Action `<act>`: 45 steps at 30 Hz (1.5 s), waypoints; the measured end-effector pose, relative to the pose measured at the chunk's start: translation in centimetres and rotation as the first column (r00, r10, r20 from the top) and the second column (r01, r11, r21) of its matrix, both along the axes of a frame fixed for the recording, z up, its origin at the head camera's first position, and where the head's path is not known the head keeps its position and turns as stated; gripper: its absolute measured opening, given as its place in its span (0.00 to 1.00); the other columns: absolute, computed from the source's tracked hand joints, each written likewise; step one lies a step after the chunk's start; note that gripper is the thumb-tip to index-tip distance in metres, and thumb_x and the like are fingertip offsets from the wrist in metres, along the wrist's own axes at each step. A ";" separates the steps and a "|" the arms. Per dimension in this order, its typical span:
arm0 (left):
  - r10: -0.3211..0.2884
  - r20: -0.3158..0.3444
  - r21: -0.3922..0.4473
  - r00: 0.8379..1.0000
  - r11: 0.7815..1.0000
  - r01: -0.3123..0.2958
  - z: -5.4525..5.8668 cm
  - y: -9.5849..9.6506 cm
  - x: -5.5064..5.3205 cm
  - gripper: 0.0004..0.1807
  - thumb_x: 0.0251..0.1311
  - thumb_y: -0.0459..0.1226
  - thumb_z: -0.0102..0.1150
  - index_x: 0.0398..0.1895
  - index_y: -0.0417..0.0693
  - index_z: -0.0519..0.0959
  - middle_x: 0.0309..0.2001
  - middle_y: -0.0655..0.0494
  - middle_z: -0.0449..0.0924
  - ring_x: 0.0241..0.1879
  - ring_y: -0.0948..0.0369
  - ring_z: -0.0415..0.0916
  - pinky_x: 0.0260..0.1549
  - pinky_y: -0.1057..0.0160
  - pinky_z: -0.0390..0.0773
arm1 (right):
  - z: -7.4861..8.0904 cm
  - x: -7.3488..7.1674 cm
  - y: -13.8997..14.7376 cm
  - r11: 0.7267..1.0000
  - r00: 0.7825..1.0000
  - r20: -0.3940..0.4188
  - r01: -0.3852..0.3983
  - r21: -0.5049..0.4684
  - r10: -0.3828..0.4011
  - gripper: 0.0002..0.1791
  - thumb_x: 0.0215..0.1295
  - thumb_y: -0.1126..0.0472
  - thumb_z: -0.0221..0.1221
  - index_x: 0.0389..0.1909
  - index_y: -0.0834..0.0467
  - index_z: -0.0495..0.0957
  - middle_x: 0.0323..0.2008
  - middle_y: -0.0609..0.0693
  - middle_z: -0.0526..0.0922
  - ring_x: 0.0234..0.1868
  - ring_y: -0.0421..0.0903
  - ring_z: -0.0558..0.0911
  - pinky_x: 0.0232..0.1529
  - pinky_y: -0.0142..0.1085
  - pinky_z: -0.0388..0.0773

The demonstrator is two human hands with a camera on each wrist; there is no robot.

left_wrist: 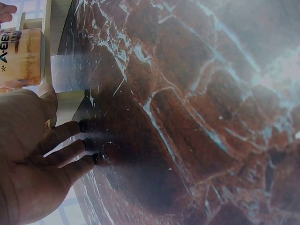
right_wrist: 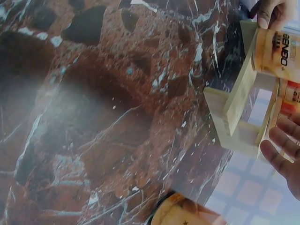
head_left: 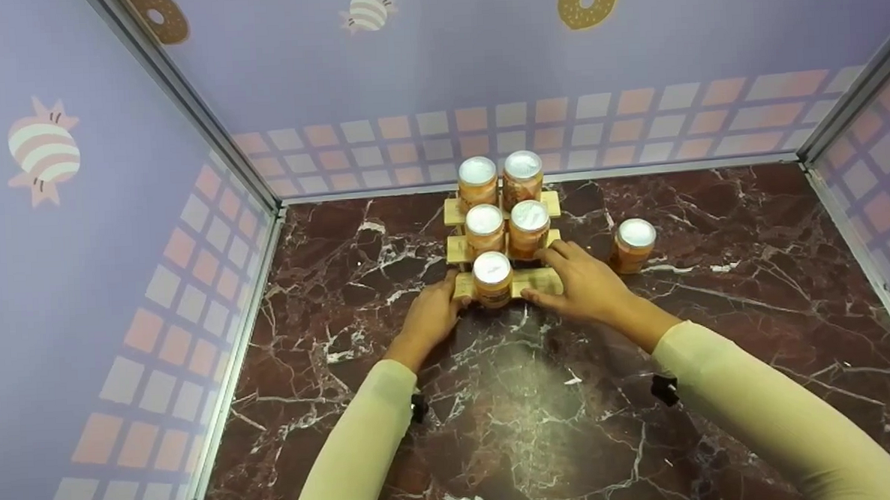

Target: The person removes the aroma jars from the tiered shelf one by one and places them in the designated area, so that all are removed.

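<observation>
A three-tier pale wooden rack [head_left: 538,279] stands on the marble surface. Two cans sit on its top tier, the left one [head_left: 477,182] beside the right one [head_left: 522,177]. Its middle tier carries a left can [head_left: 485,230] and a right can [head_left: 528,228]; a single can [head_left: 493,279] occupies the bottom tier. My left hand [head_left: 430,312] grips the rack's lower left end, its thumb [left_wrist: 48,99] at the front edge beside the bottom can. At the right end, my right hand [head_left: 585,283] has its fingers [right_wrist: 275,157] spread near the middle-tier right can, holding nothing.
Another orange can [head_left: 632,246] with a white top stands on the marble table [head_left: 527,412], right of the rack. Behind runs a purple wall [head_left: 467,61] with checkered squares; side panels enclose the left and right.
</observation>
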State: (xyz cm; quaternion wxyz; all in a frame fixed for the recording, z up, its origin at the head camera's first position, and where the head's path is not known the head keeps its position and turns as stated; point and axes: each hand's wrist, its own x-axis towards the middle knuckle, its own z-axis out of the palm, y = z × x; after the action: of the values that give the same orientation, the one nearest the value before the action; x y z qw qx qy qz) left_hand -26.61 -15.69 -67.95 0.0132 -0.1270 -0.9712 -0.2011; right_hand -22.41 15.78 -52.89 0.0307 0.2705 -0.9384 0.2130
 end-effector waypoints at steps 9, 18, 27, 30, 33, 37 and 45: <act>0.000 -0.003 -0.014 1.000 1.000 0.000 -0.3 -0.1 0.1 0.39 0.79 0.58 0.60 0.84 0.49 0.69 0.64 0.43 0.88 0.62 0.40 0.87 0.64 0.40 0.86 | -0.1 0.0 -2.1 1.000 0.999 0.023 -0.026 -0.005 0.026 0.43 0.72 0.35 0.70 0.75 0.60 0.75 0.70 0.62 0.79 0.66 0.65 0.85 0.61 0.64 0.87; -0.005 -0.015 -0.020 1.000 1.000 0.005 -0.2 -0.1 0.1 0.40 0.78 0.57 0.62 0.84 0.47 0.69 0.64 0.43 0.88 0.62 0.41 0.87 0.65 0.41 0.85 | 0.1 -0.3 -3.7 1.000 1.000 0.007 -0.006 -0.015 0.006 0.44 0.70 0.35 0.71 0.74 0.62 0.75 0.67 0.62 0.82 0.57 0.65 0.88 0.58 0.62 0.88; -0.018 -0.009 0.008 1.000 1.000 0.018 0.1 0.1 -0.1 0.36 0.78 0.54 0.64 0.81 0.47 0.71 0.60 0.44 0.90 0.61 0.42 0.88 0.63 0.40 0.86 | 0.3 -0.6 -5.1 1.000 1.000 0.024 0.015 -0.018 -0.014 0.46 0.70 0.34 0.72 0.73 0.64 0.75 0.64 0.64 0.83 0.55 0.66 0.89 0.57 0.63 0.88; -0.023 -0.010 0.003 1.000 1.000 0.023 0.1 0.1 -0.2 0.37 0.78 0.54 0.64 0.81 0.46 0.71 0.61 0.43 0.90 0.61 0.42 0.88 0.64 0.41 0.85 | 0.2 -0.6 -5.3 0.999 0.999 0.028 0.026 -0.023 -0.026 0.46 0.70 0.33 0.71 0.72 0.65 0.75 0.63 0.64 0.84 0.55 0.66 0.89 0.57 0.63 0.88; -0.021 -0.009 -0.012 1.000 1.000 0.021 0.0 0.1 -0.3 0.37 0.78 0.54 0.64 0.81 0.45 0.71 0.61 0.43 0.90 0.61 0.41 0.88 0.65 0.41 0.85 | 0.1 -0.6 -5.5 0.999 0.999 0.028 0.032 -0.036 -0.031 0.44 0.70 0.35 0.72 0.70 0.65 0.75 0.62 0.63 0.84 0.54 0.66 0.89 0.56 0.62 0.88; -0.021 -0.007 -0.021 1.000 1.000 0.021 -0.1 0.2 -0.4 0.37 0.78 0.54 0.63 0.81 0.45 0.71 0.59 0.42 0.90 0.60 0.40 0.88 0.64 0.40 0.86 | 0.1 -0.7 -5.8 0.998 0.998 0.040 0.043 -0.046 -0.041 0.42 0.70 0.36 0.72 0.68 0.65 0.75 0.60 0.63 0.84 0.55 0.64 0.88 0.57 0.62 0.88; -0.017 -0.014 -0.007 1.000 1.000 0.017 0.0 0.1 -0.2 0.36 0.78 0.54 0.64 0.79 0.46 0.72 0.60 0.43 0.90 0.60 0.41 0.88 0.64 0.41 0.85 | 0.0 -0.8 -6.1 0.996 0.998 0.050 0.034 -0.079 -0.030 0.38 0.70 0.43 0.75 0.67 0.66 0.76 0.60 0.63 0.84 0.57 0.64 0.87 0.62 0.60 0.86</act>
State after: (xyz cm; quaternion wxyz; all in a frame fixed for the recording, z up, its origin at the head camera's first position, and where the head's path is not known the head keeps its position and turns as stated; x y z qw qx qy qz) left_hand -26.81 -15.56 -67.96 0.0177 -0.1367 -0.9707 -0.1970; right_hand -23.21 9.72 -52.91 0.0222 0.2490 -0.9337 0.2564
